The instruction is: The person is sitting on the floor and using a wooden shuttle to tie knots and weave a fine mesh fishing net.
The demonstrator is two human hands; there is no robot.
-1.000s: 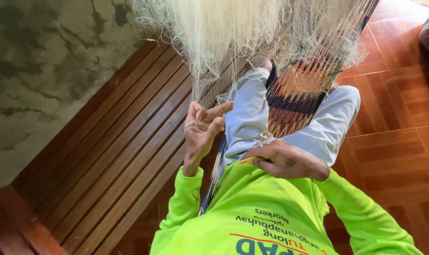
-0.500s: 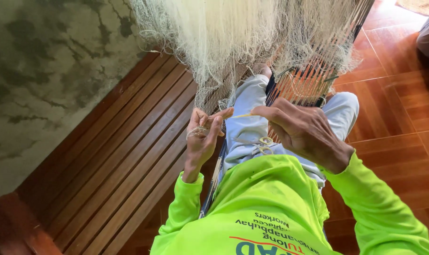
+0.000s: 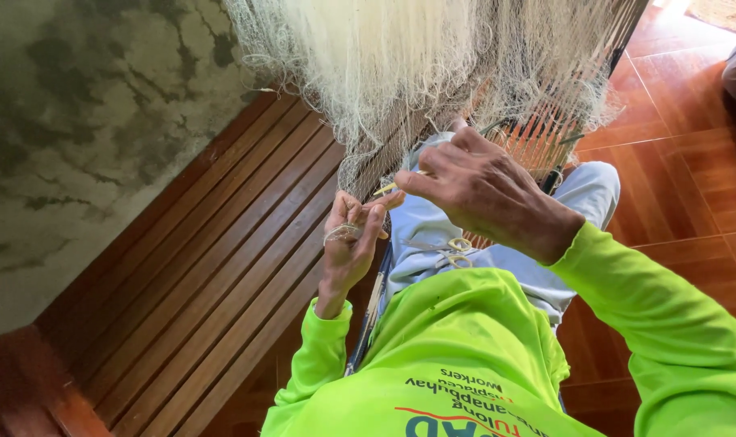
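Two hands | left hand (image 3: 350, 243) pinches net (image 3: 400, 73) | right hand (image 3: 485, 190) grips needle (image 3: 388, 188)

We see the right hand (image 3: 485, 190), down on the lap a second ago, now lifted to the net (image 3: 400, 65); its fingers pinch a thin yellow needle (image 3: 390, 188). That tip now meets the left hand (image 3: 350, 239), which has barely moved.

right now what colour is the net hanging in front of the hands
Pale cream, almost white: the fishing net shows best in the head view, above the left hand.
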